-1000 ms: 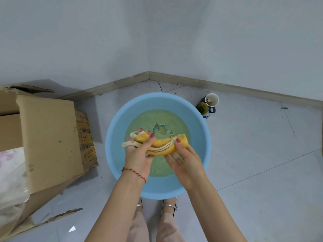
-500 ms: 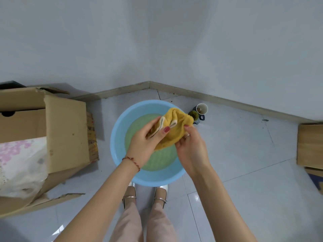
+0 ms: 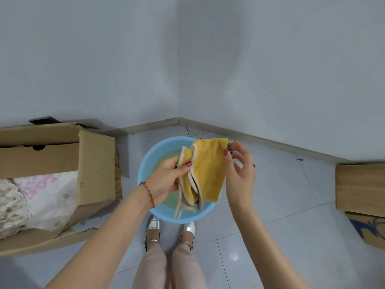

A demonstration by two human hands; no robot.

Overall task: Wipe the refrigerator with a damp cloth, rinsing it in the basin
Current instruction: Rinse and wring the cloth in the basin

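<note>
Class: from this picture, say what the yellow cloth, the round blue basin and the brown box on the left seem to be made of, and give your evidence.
Yellow cloth: nubby, terry-like fabric with beige edging; it drapes limp.
Round blue basin: probably plastic, smooth and uniform.
Brown box: corrugated cardboard, matte, with torn, creased flaps.

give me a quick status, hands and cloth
Left hand shut on yellow cloth; right hand pinching its top corner. Cloth held spread above blue basin. Nothing in the way.
</note>
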